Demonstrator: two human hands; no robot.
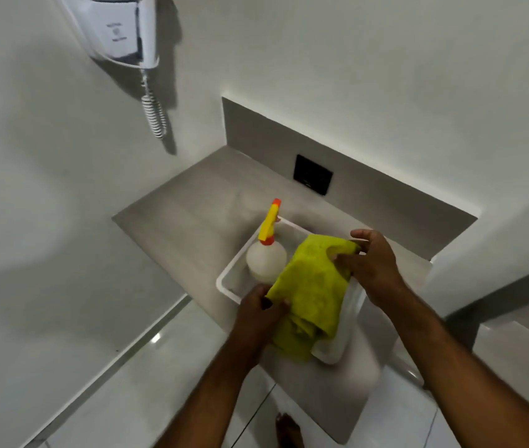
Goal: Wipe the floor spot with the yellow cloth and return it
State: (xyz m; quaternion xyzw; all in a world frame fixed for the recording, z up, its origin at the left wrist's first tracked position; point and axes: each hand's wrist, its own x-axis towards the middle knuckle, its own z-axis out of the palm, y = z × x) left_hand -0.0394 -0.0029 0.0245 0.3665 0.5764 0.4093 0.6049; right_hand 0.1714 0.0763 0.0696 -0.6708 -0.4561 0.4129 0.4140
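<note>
A yellow cloth [310, 292] lies draped across a white plastic basket [224, 282] on a grey counter [179, 221], with its lower end hanging over the basket's near rim. My left hand [261, 310] pinches the cloth's near left edge. My right hand [373, 263] grips the cloth's far right corner above the basket. Inside the basket, to the left of the cloth, stands a white spray bottle [266, 258] with a yellow and orange trigger head.
A white wall-mounted hair dryer [121, 27] with a coiled cord hangs at the upper left. A black socket plate [313, 174] sits on the counter's back panel. Glossy white floor tiles [146, 392] lie below, and my bare foot [289, 431] shows at the bottom.
</note>
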